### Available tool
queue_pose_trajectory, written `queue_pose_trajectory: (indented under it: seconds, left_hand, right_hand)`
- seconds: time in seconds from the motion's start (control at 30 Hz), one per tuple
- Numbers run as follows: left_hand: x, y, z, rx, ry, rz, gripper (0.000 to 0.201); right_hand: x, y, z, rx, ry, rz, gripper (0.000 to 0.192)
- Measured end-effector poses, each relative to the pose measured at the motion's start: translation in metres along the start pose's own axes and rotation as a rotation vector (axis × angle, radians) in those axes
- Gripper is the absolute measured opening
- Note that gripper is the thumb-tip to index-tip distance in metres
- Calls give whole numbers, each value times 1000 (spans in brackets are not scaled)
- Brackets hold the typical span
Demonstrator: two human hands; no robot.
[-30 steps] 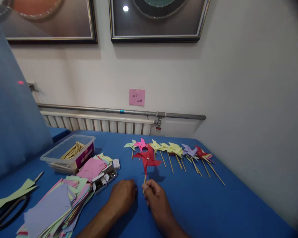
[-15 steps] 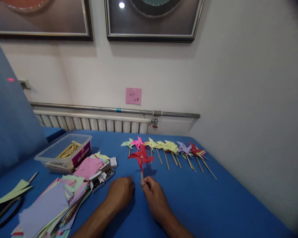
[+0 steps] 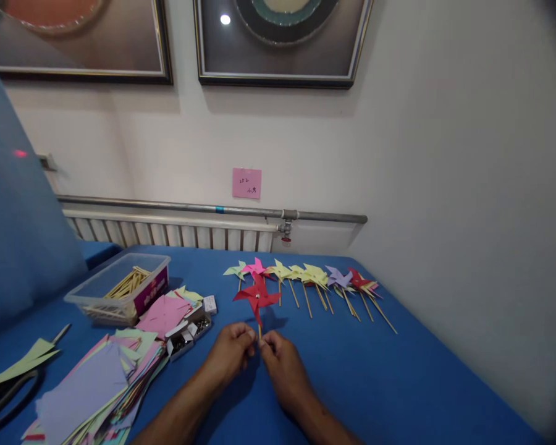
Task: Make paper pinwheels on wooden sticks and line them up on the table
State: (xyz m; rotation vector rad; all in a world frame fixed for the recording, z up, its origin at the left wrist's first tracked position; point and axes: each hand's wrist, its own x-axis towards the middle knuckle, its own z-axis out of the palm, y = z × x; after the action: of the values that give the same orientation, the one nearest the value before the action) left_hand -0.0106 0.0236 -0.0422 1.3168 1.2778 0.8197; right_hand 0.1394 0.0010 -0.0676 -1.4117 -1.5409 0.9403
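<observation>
A red paper pinwheel stands upright on a thin wooden stick above the blue table. My right hand pinches the bottom of the stick. My left hand has its fingertips at the same spot on the stick, touching it. Behind the red pinwheel lies a row of finished pinwheels in green, pink, yellow, purple and red, flat on the table with their sticks pointing toward me.
A clear plastic box of wooden sticks stands at the left. Stacked coloured paper squares and small boxes of pins lie beside it. Scissors and green paper scraps sit at the far left. A radiator and pipe run along the wall.
My left hand has moved right from resting on the table and its fingers now meet my right hand at the stick. The red pinwheel has shifted slightly left and away.
</observation>
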Motion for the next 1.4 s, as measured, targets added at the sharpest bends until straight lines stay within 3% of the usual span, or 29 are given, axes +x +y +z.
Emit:
queue_pose_trajectory:
  seconds: [0.1,0.37,0.8,1.07,1.3,1.4]
  left_hand:
    - [-1,2,2,-115,-2,17,38]
    - [1,-2,4,-179,42,-8,38]
    - [8,-7,2,-210,110,6,32]
    - [8,-10,6,-184,98,5,41]
    - [13,-18,9,59,183,117,28]
    - [11,-19,9,175,175,166,24]
  right_hand:
    - [-1,-2,-1,-9,-5,-19,25]
    - [-5,-6,-2,-2,-46,-64,24]
    - [-6,-6,4,-8,-10,-2,15]
    - [-5,-4,2,-56,21,-14,17]
    - [-1,-14,-10,-17,81,93,22]
    - [11,-24,-23,-107,83,55,23]
